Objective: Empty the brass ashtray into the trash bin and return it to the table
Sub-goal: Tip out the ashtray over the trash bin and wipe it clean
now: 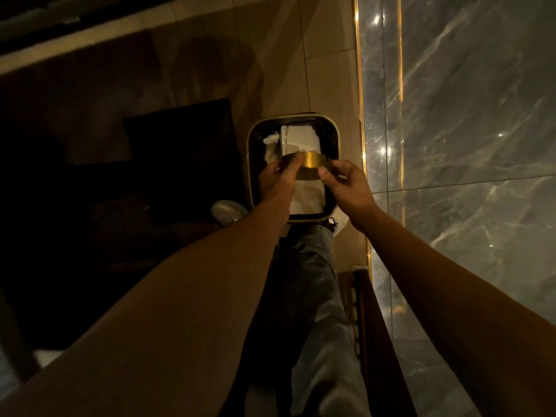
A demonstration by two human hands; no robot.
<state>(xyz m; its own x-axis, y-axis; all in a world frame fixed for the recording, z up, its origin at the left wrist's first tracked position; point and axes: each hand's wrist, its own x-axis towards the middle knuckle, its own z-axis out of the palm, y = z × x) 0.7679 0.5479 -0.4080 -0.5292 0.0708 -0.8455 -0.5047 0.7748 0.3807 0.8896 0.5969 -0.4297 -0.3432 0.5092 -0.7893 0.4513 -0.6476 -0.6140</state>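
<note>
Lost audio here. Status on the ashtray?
Both hands, left and right, holding ashtray. Tipped over open bin. Nothing in the way.

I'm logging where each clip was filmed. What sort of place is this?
Probably an upscale indoor room, perhaps a hotel or lounge. A polished grey marble wall with gold trim runs beside glossy beige floor tiles, and a lined trash bin stands below.
</note>
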